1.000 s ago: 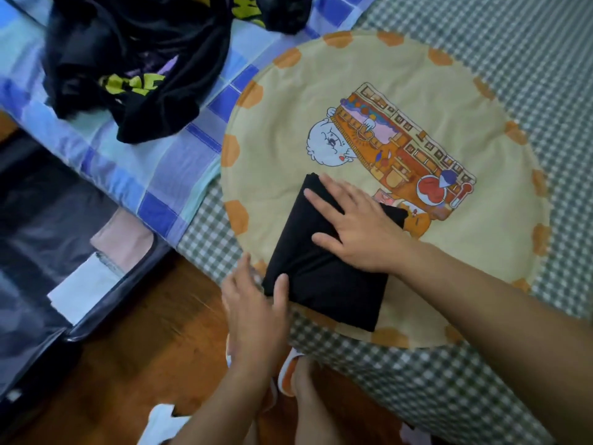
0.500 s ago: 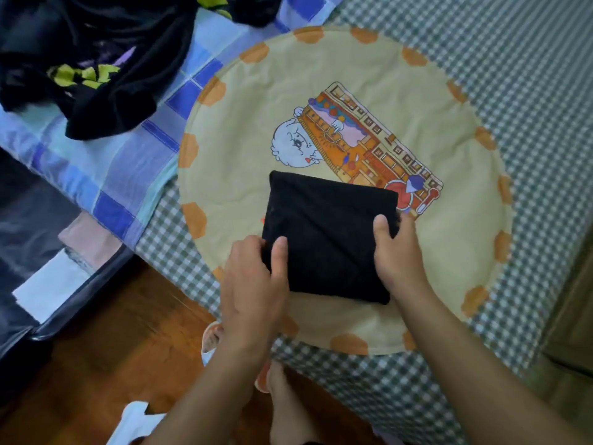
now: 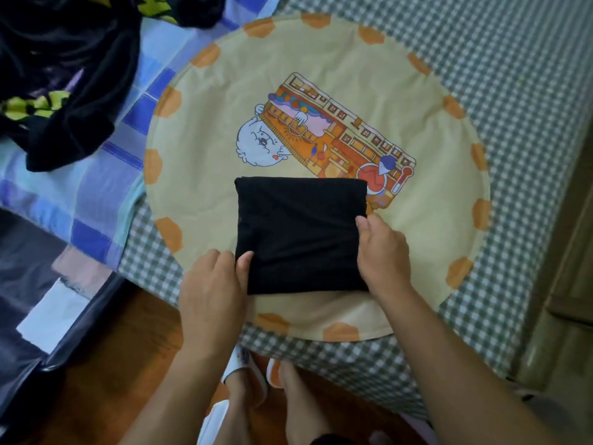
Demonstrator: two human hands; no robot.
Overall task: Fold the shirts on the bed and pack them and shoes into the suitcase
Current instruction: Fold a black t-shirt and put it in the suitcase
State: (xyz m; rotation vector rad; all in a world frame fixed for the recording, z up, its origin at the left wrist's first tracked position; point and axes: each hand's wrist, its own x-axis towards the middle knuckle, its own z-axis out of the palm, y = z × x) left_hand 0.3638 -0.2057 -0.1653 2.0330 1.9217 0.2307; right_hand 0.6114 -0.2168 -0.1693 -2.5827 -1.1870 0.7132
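Folded shirt (image 3: 301, 232): I see a black near-square packet, flat on the round cushion (image 3: 433, 239), edges square to the bed's near edge, no clear long axis.
Left hand (image 3: 210, 293): I pinch its near-left corner.
Right hand (image 3: 383, 255): grips its right edge.
Unfolded shirts (image 3: 61, 78): heaped far left.
Suitcase (image 3: 29, 274): open on the floor, left.

Left hand (image 3: 210, 284) and right hand (image 3: 383, 256) pinch opposite edges of folded black shirt (image 3: 300, 234), flat on round yellow cushion (image 3: 321, 59) on bed (image 3: 513, 75).
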